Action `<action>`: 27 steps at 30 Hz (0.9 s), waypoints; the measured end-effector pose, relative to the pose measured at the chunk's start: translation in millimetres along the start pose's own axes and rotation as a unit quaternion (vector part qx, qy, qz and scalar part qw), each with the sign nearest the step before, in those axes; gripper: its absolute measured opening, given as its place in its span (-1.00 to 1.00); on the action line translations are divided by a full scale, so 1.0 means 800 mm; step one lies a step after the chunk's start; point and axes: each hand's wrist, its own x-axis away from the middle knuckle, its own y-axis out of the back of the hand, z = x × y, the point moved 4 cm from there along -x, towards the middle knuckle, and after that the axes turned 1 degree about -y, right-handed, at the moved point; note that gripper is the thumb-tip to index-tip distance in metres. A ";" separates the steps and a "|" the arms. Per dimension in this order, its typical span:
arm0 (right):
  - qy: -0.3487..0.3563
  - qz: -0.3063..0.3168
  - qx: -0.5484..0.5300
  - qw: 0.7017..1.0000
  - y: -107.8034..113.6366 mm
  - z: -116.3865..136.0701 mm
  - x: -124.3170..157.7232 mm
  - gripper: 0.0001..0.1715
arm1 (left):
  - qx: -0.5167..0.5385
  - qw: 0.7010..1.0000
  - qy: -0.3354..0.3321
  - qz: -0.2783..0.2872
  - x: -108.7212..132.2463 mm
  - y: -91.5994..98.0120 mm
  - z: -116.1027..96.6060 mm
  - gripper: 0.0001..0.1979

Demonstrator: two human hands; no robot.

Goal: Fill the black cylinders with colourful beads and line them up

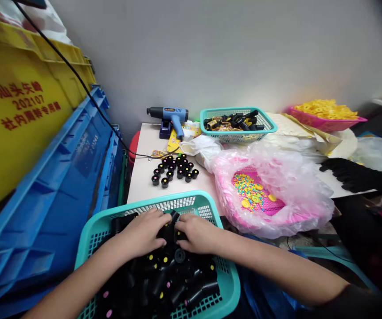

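Observation:
A turquoise basket [222, 268] in front of me is heaped with black plastic tubes [177, 290], several bearing yellow or pink dots on their ends. Both hands reach into its far half. My left hand [146, 232] has its fingers curled around a black tube [167, 230]. Close on its right, my right hand [196, 232] pinches another dark tube, mostly hidden by the fingers. On the white table just beyond the basket, several short black pieces with pink, yellow or green centres [165, 181] stand in a loose group.
A blue heat gun [177, 116] rests on its stand at the back. A second turquoise basket [240, 136] holds mixed parts. A plastic-lined pink basket [224, 208] contains colourful beads. Yellow pieces [327, 108] fill another pink basket. Blue crates [74, 155] line the left; a black cable [78, 75] hangs across.

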 end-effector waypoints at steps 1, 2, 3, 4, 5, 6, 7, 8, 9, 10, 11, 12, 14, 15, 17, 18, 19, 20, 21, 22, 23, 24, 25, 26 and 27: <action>0.010 -0.024 -0.022 0.999 0.013 -0.003 0.005 -0.62 | 0.034 0.999 -0.001 -0.017 0.001 0.003 0.005 -0.85; 0.017 -0.057 -0.043 0.997 0.033 -0.007 0.010 -0.62 | 0.070 0.997 0.004 -0.031 0.003 0.007 0.010 -0.87; 0.020 -0.098 -0.060 0.993 0.057 -0.015 0.017 -0.60 | 0.107 0.993 0.010 -0.039 0.006 0.010 0.013 -0.88; 0.016 -0.141 -0.068 0.987 0.082 -0.025 0.023 -0.59 | 0.147 0.988 0.018 -0.041 0.010 0.014 0.015 -0.87; 0.002 -0.183 -0.066 0.981 0.108 -0.039 0.028 -0.59 | 0.189 0.981 0.027 -0.040 0.013 0.018 0.015 -0.84; -0.023 -0.219 -0.050 0.974 0.130 -0.055 0.031 -0.60 | 0.228 0.972 0.037 -0.039 0.016 0.022 0.014 -0.81; -0.055 -0.235 -0.019 0.970 0.147 -0.072 0.029 -0.60 | 0.258 0.964 0.048 -0.042 0.018 0.027 0.013 -0.78; -0.085 -0.230 0.024 0.969 0.158 -0.090 0.024 -0.60 | 0.278 0.957 0.057 -0.054 0.018 0.034 0.014 -0.77; -0.109 -0.207 0.070 0.970 0.163 -0.107 0.015 -0.59 | 0.282 0.954 0.068 -0.078 0.017 0.043 0.018 -0.74; -0.120 -0.167 0.112 0.972 0.161 -0.121 0.003 -0.59 | 0.271 0.953 0.082 -0.113 0.015 0.055 0.024 -0.71; -0.118 -0.127 0.139 0.975 0.155 -0.134 -0.010 -0.61 | 0.244 0.953 0.097 -0.150 0.010 0.068 0.034 -0.67; -0.107 -0.091 0.157 0.978 0.145 -0.143 -0.024 -0.65 | 0.203 0.955 0.114 -0.182 0.003 0.080 0.046 -0.63; -0.070 -0.048 0.173 0.981 0.125 -0.153 -0.050 -0.74 | 0.091 0.965 0.149 -0.194 -0.019 0.097 0.073 -0.63; -0.051 -0.036 0.182 0.981 0.117 -0.156 -0.061 -0.76 | 0.026 0.972 0.157 -0.171 -0.034 0.100 0.086 -0.69; -0.018 -0.026 0.202 0.979 0.107 -0.158 -0.077 -0.74 | -0.058 0.981 0.141 -0.121 -0.064 0.097 0.105 -0.78; -0.008 -0.026 0.209 0.978 0.106 -0.159 -0.082 -0.69 | -0.075 0.983 0.123 -0.109 -0.079 0.093 0.112 -0.79; -0.003 -0.029 0.215 0.976 0.106 -0.161 -0.086 -0.62 | -0.087 0.985 0.103 -0.104 -0.091 0.088 0.116 -0.77; -0.003 -0.034 0.219 0.975 0.107 -0.164 -0.089 -0.51 | -0.094 0.987 0.083 -0.104 -0.102 0.082 0.119 -0.75; -0.006 -0.040 0.222 0.974 0.108 -0.166 -0.091 -0.37 | -0.104 0.987 0.064 -0.104 -0.111 0.076 0.120 -0.72; -0.015 -0.046 0.223 0.974 0.108 -0.170 -0.093 -0.20 | -0.114 0.987 0.046 -0.105 -0.118 0.071 0.120 -0.70; -0.026 -0.050 0.223 0.973 0.107 -0.173 -0.095 -0.02 | -0.123 0.986 0.030 -0.105 -0.123 0.067 0.119 -0.69; -0.038 -0.049 0.223 0.973 0.104 -0.177 -0.097 0.14 | -0.132 0.986 0.013 -0.105 -0.127 0.064 0.118 -0.67; -0.046 -0.044 0.224 0.972 0.100 -0.180 -0.100 0.26 | -0.140 0.985 -0.003 -0.104 -0.130 0.063 0.117 -0.65; -0.050 -0.036 0.227 0.972 0.094 -0.183 -0.103 0.33 | -0.148 0.983 -0.017 -0.104 -0.132 0.063 0.117 -0.62; -0.048 -0.028 0.231 0.971 0.089 -0.185 -0.107 0.35 | -0.156 0.982 -0.031 -0.104 -0.134 0.064 0.117 -0.56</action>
